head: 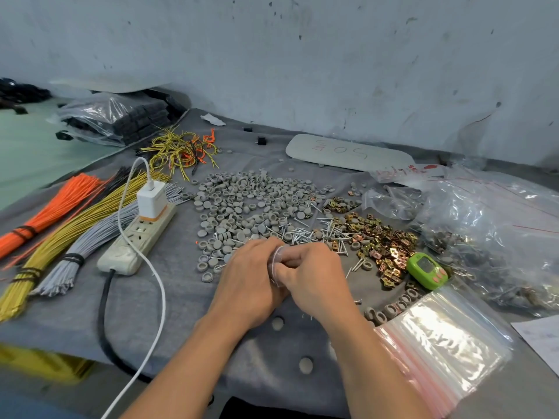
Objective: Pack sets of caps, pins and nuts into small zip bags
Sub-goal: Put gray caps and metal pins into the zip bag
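Both hands meet at the centre of the frame, and each grip is clamped on the same small zip bag [276,263]. The left hand [249,281] curls round its left side and the right hand [316,275] pinches its right side, so the clear bag sits squeezed between the two. What it holds I cannot tell. Just beyond the knuckles lie the pins [311,234], with the grey caps [251,198] spread above them and the brass nuts [384,246] to the right. A green handheld device [426,270] lies just right of the nuts. A stack of empty zip bags [444,343] lies at lower right on the bench [181,313]. A power strip [139,237] and wire bundles [60,225] lie at left.
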